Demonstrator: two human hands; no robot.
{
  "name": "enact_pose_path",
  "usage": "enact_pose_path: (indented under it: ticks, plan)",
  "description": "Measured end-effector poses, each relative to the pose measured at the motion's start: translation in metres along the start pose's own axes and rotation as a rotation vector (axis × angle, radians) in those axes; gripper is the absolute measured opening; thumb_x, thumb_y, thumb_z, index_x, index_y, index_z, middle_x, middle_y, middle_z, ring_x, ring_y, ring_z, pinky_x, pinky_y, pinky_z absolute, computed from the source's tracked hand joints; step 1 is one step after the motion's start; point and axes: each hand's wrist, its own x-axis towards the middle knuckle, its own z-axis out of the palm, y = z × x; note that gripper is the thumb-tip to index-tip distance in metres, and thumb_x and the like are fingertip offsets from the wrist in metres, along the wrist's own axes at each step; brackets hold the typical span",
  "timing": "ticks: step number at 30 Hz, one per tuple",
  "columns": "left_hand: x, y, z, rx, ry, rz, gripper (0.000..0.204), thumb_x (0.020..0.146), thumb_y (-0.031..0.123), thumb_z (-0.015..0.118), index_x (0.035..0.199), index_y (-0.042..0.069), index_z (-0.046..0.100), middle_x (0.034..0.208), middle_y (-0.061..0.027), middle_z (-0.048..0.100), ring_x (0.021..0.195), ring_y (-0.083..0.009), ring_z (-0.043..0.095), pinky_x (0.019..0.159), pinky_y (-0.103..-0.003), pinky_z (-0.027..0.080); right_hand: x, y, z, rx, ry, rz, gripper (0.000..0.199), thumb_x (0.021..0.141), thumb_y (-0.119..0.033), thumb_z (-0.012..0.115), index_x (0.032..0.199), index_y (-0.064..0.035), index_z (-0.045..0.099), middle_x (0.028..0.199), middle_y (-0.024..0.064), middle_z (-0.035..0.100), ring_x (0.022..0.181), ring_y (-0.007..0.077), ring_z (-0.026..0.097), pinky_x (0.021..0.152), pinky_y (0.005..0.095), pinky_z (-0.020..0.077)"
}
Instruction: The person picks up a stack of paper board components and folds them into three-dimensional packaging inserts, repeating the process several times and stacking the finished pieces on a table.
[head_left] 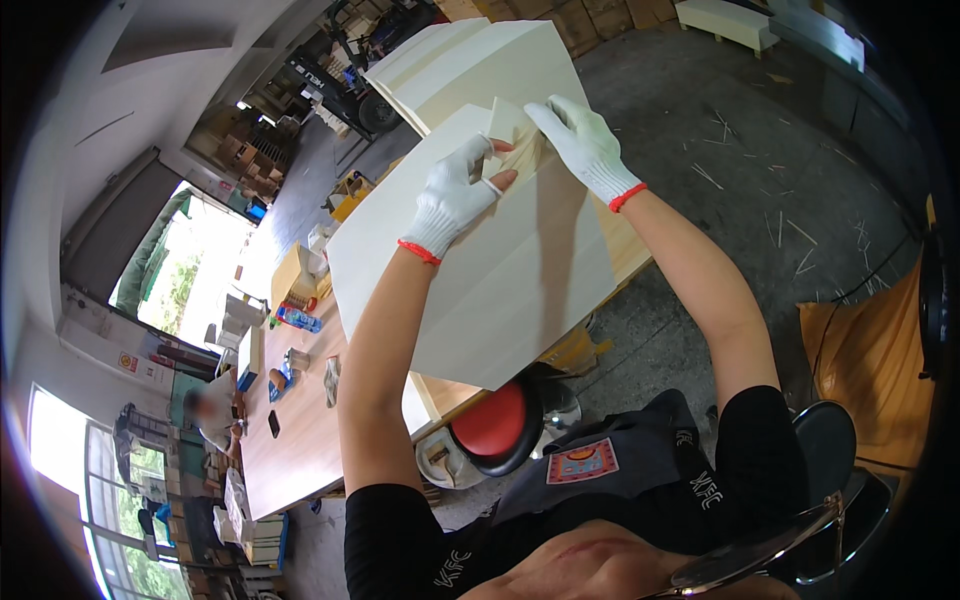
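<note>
We observe the left hand (453,195) and the right hand (585,145), both in white knitted gloves with red cuffs, over the upper part of a large pale panel (470,300). Between them stands a small pale sheet (508,122), tilted up from the panel's surface.

The left thumb and forefinger, bare at the tips, are parted beside the sheet's lower part; we cannot tell whether they grasp it. The right fingers lie bent at its right edge; their undersides are hidden, so we cannot confirm a grip.

We note a stack of pale boards (500,70) just beyond the hands. The large panel lies on a wooden table (290,455), whose left part bears a dark phone (274,424) and a blue-labelled bottle (300,319). A red stool (495,425) is near the table's lower edge. Thin sticks (801,232) lie scattered on the floor at right.
</note>
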Motion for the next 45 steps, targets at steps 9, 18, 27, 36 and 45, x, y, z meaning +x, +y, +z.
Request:
enact_pose_path:
  ticks: [9, 18, 27, 36, 45]
  plan:
    - [-0.001, 0.003, 0.0, 0.002, 0.078, 0.093, 0.035, 0.096, 0.021, 0.065, 0.129, 0.01, 0.063, 0.088, -0.01, 0.067, 0.078, -0.0178, 0.062, 0.077, -0.033, 0.051, -0.001, -0.011, -0.007, -0.063, -0.041, 0.021, 0.054, 0.1, -0.052, 0.056, 0.079, -0.0032, 0.047, 0.07, 0.0093, 0.042, 0.066, 0.0188, 0.037, 0.064, 0.0355, 0.0381]
    - [-0.001, 0.004, 0.002, 0.026, 0.038, 0.05, 0.041, 0.088, 0.025, 0.079, 0.122, 0.008, 0.064, 0.084, -0.0071, 0.066, 0.072, -0.0164, 0.06, 0.072, -0.034, 0.051, 0.0, -0.001, -0.003, -0.022, -0.025, -0.01, 0.053, 0.1, -0.051, 0.056, 0.079, -0.0037, 0.045, 0.069, 0.0093, 0.039, 0.065, 0.0199, 0.035, 0.063, 0.036, 0.0373]
    - [-0.002, 0.005, 0.0, -0.049, 0.036, 0.03, 0.034, 0.095, 0.023, 0.068, 0.127, 0.01, 0.063, 0.083, -0.0071, 0.065, 0.074, -0.0144, 0.058, 0.072, -0.032, 0.05, -0.001, -0.004, -0.002, -0.056, -0.011, 0.012, 0.053, 0.099, -0.052, 0.057, 0.078, -0.0038, 0.047, 0.069, 0.0099, 0.043, 0.065, 0.0211, 0.038, 0.063, 0.0368, 0.0383]
    - [0.0, 0.009, -0.001, 0.085, 0.022, 0.049, 0.031, 0.096, 0.022, 0.065, 0.124, 0.008, 0.064, 0.097, -0.0119, 0.071, 0.083, -0.0182, 0.063, 0.079, -0.033, 0.052, 0.0, -0.004, -0.006, -0.056, -0.039, 0.039, 0.052, 0.098, -0.052, 0.059, 0.08, -0.0045, 0.049, 0.069, 0.0078, 0.045, 0.065, 0.0185, 0.039, 0.064, 0.0352, 0.0394]
    - [-0.004, 0.017, 0.003, 0.005, 0.071, 0.037, 0.032, 0.094, 0.021, 0.066, 0.124, 0.009, 0.064, 0.093, -0.0104, 0.07, 0.078, -0.02, 0.064, 0.074, -0.034, 0.052, 0.0, -0.006, -0.007, 0.003, -0.055, 0.078, 0.051, 0.097, -0.053, 0.06, 0.081, -0.0052, 0.05, 0.07, 0.0065, 0.048, 0.066, 0.0171, 0.041, 0.065, 0.0342, 0.0396]
